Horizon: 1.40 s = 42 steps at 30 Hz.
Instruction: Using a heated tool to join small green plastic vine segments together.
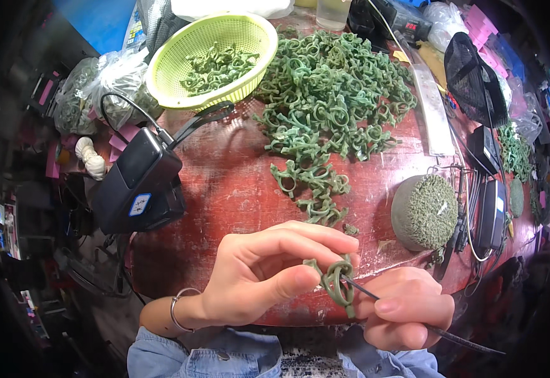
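Observation:
Near the front edge of the table, my left hand (259, 268) pinches a small green wax-like ring piece (338, 286) between thumb and fingers. A thin dark rod-like tool (467, 342) is gripped in my right hand (407, 309), close beside it. Its thin end reaches the ring's loop; whether it touches or passes through, I cannot tell. Just beyond my hands, several similar green ring pieces (316, 183) trail toward me from a large heap of green rings (331, 88).
A yellow-green plastic basket (161, 88) holds more green pieces at the back left. The black device with a strap (139, 179) stands at the left edge. To the right are a round grey-green block (413, 211), a white power strip (434, 120), cables and black adapters (490, 214) on the red table (212, 189).

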Motion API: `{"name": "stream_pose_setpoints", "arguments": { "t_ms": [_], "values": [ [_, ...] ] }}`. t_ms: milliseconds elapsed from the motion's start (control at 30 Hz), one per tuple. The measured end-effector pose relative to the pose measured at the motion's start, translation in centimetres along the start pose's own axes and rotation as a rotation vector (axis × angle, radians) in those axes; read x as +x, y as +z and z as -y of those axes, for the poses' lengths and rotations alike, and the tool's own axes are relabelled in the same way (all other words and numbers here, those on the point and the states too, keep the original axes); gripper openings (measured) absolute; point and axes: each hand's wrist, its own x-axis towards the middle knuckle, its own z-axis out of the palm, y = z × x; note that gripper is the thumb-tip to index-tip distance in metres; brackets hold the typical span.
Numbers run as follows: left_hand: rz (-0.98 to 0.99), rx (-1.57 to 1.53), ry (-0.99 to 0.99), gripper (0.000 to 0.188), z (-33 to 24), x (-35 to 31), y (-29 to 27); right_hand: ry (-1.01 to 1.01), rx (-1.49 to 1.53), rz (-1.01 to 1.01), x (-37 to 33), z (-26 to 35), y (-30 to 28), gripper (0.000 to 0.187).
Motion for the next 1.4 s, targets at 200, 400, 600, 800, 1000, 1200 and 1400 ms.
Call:
{"name": "stream_pose_setpoints", "arguments": {
  "t_ms": [200, 400, 600, 800, 1000, 1200, 1400],
  "values": [
    [-0.041, 0.137, 0.096, 0.036, -0.2, -0.1, 0.2, 0.187, 0.176, -0.07, -0.5, 0.2, 0.2, 0.035],
    [-0.055, 0.187, 0.145, 0.032, -0.3, 0.0, 0.4, 0.432, 0.111, -0.125, -0.7, 1.4, -0.4, 0.043],
    [-0.056, 0.144, 0.163, 0.03, -0.4, -0.2, 0.4, 0.447, 0.399, -0.271, -0.8, 0.8, -0.2, 0.046],
    [-0.048, 0.102, 0.143, 0.03, -0.2, -0.2, 0.1, 0.192, 0.168, -0.22, -1.5, -0.3, 0.7, 0.03],
    [-0.028, 0.009, 0.081, 0.031, -0.2, -0.3, 0.1, -0.039, -0.019, -0.051, -0.8, -0.6, 0.2, 0.042],
    [-0.029, -0.05, 0.03, 0.029, -0.3, -0.4, -0.1, -0.054, -0.01, -0.193, -1.2, -0.8, 0.4, 0.039],
    [-0.055, -0.027, -0.014, 0.029, -0.1, -0.2, -0.2, -0.028, -0.392, -0.194, -0.7, 0.3, 0.1, 0.038]
  ]
}}
